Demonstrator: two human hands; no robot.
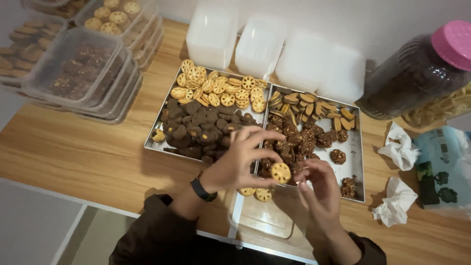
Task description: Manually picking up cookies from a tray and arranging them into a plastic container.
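My left hand [239,159] and my right hand [318,189] meet over a clear plastic container [265,221] at the table's front edge. A round yellow lattice cookie [280,172] sits between the fingertips of both hands, held above the container. Two more yellow cookies [256,193] lie in the container's far end. Just beyond stand two metal trays: the left tray [149,142] holds yellow lattice cookies [218,88] and dark chocolate cookies [196,125]. In the right tray [360,162] are brown clusters [294,140] and finger-shaped biscuits [314,105].
Stacked clear boxes of cookies [78,68] fill the back left. White lidded containers [260,46] line the wall. A dark jar with a pink lid [422,68] stands at the right, with crumpled tissues [400,198] and a green-printed bag [441,172] near it.
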